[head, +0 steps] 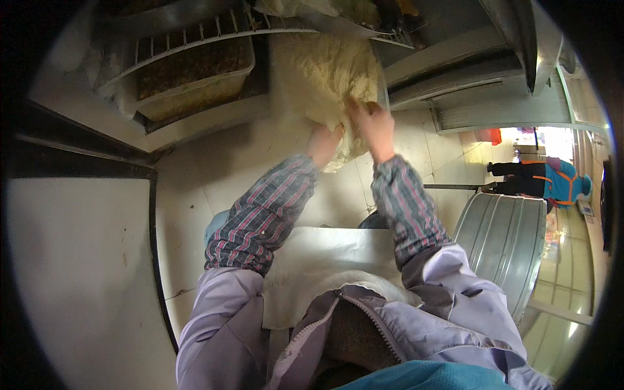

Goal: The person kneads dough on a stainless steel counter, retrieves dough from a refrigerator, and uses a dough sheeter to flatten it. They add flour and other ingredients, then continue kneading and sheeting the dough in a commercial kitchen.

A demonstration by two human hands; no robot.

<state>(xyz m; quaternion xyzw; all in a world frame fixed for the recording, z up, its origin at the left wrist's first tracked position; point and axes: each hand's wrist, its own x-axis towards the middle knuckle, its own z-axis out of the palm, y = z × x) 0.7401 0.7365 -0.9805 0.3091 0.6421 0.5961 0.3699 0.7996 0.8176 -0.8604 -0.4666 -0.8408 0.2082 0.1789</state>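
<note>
A large, wrinkled clear plastic bag [326, 63] with pale yellow contents sticks out from under a wire shelf in an open refrigerated cabinet. What the contents are, I cannot tell. My left hand [324, 145] grips the near end of the bag on its left side, blurred by motion. On the right side, my right hand [374, 127] has its fingers curled into the plastic. The bag's near end hangs out over the tiled floor. Its far part is hidden below the shelf.
Left of the bag is a plastic tub [195, 92] with brown contents. A white wire shelf [219, 35] crosses above it. A white door panel [83, 263] stands at left. To my right is a ribbed metal drum [502, 243]; beyond it stands a person in blue [560, 183].
</note>
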